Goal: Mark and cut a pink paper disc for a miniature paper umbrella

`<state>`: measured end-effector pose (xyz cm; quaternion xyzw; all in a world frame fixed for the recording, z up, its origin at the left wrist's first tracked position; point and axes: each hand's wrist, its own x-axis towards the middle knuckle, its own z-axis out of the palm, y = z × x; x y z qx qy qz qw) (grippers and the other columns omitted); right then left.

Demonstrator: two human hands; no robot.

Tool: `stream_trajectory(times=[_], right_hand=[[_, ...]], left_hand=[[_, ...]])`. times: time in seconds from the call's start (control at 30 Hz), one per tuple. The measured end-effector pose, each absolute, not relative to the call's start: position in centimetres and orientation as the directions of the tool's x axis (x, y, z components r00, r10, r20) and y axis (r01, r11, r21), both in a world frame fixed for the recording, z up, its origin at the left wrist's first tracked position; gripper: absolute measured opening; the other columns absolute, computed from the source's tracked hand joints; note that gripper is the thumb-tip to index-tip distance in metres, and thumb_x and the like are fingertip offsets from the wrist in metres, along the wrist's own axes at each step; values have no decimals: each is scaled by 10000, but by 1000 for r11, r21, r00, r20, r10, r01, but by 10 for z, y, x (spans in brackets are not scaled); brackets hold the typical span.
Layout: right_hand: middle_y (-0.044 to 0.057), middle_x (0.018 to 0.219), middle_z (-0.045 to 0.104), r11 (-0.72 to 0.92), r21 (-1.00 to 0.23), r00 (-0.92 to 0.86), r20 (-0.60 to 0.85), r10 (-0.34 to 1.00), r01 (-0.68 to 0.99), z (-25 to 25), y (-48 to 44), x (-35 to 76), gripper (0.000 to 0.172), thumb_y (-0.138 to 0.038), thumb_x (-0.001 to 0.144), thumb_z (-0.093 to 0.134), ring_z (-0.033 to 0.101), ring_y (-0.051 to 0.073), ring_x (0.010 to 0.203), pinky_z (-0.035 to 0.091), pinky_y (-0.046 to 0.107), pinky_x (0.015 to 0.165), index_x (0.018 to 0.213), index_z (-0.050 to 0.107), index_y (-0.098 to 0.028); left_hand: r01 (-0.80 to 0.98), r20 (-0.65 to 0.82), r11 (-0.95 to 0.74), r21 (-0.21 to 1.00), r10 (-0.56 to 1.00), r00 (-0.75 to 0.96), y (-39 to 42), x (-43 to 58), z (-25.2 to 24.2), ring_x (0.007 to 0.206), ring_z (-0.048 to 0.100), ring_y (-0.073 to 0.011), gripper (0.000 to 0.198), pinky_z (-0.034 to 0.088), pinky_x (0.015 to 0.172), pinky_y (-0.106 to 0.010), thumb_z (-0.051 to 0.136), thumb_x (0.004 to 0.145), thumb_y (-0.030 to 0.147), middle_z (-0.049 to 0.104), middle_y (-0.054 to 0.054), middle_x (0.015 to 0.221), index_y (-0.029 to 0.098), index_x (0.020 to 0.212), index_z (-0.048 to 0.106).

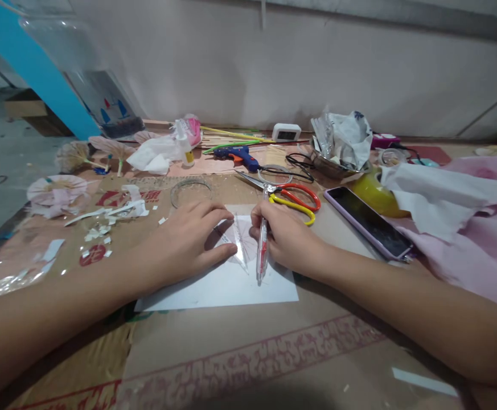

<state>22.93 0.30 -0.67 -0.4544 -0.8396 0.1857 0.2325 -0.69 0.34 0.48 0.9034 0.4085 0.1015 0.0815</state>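
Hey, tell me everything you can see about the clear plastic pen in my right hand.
The slim transparent pen looks plastic, with red marks on its barrel. Your bare right hand grips it, leaving both ends showing. Its near end points towards you over the flat white paper sheet; the far end points towards the red-and-yellow-handled metal scissors. Whether it touches the paper is unclear.

Paper sheet (218,293) partly hidden; pink cloth (472,250) cut off
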Motion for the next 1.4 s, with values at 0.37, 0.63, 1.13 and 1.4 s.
stream_trajectory(times=[0.37, 0.63, 1.13, 1.4], right_hand=[[6, 824, 604, 522, -553, -508, 196, 839, 649, -6, -4, 228, 288, 22, 746, 523, 524, 191, 789, 351, 297, 721, 881, 467, -226], [35, 919, 636, 525, -606, -414, 328, 849, 597, -4, -1, 233, 100, -224, 933, 587, 581, 200, 837, 410, 329, 763, 936, 487, -229], [25, 788, 709, 414, -642, -398, 179, 900, 646, 7, -3, 232, 217, -379, 994, 536, 617, 186, 732, 384, 310, 683, 859, 585, -217], [19, 809, 721, 422, -641, -403, 186, 896, 641, 6, -3, 233, 190, -364, 994, 550, 622, 177, 738, 368, 292, 666, 875, 577, -218]], left_hand=[[697, 146, -659, 282, 748, 648, 2, -9, 1, 1219, 558, -316, 416, 452, 1023, -500, 540, 956, 502, 621, -105, 1297, 210, 1244, 611], [699, 123, -657, 284, 748, 653, -1, -7, 4, 1219, 555, -318, 412, 451, 1019, -501, 539, 964, 515, 614, -95, 1314, 214, 1237, 605], [668, 167, -695, 265, 716, 678, -2, -6, -1, 1208, 563, -310, 428, 456, 1021, -499, 500, 992, 536, 604, -113, 1334, 207, 1233, 628], [654, 157, -706, 272, 703, 693, -1, -5, 2, 1218, 576, -315, 386, 467, 1016, -511, 500, 995, 507, 598, -99, 1358, 257, 1234, 670]])
